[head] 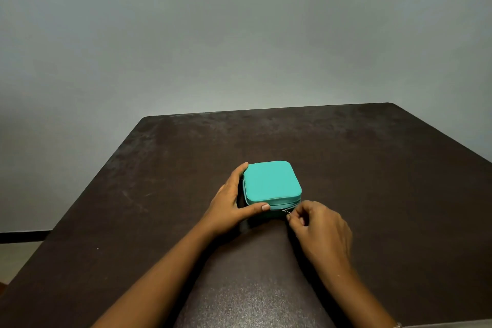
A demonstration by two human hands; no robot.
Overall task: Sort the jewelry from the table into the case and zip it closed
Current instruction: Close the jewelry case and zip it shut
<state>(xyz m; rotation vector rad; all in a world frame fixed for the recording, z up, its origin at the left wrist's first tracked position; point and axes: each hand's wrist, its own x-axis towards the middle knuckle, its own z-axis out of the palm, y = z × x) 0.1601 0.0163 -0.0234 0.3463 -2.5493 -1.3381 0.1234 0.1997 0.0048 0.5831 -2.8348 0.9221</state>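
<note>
A small square teal jewelry case (270, 181) lies with its lid down in the middle of the dark brown table (372, 168). My left hand (229, 205) holds the case from its left side, fingers along the far left corner and thumb pressed on the front edge. My right hand (316, 226) pinches the small metal zipper pull (286, 211) at the case's front right corner. No jewelry is visible on the table.
The table's far edge meets a plain grey wall (239, 34). The table's left edge drops off to a light floor (16, 255) at the lower left.
</note>
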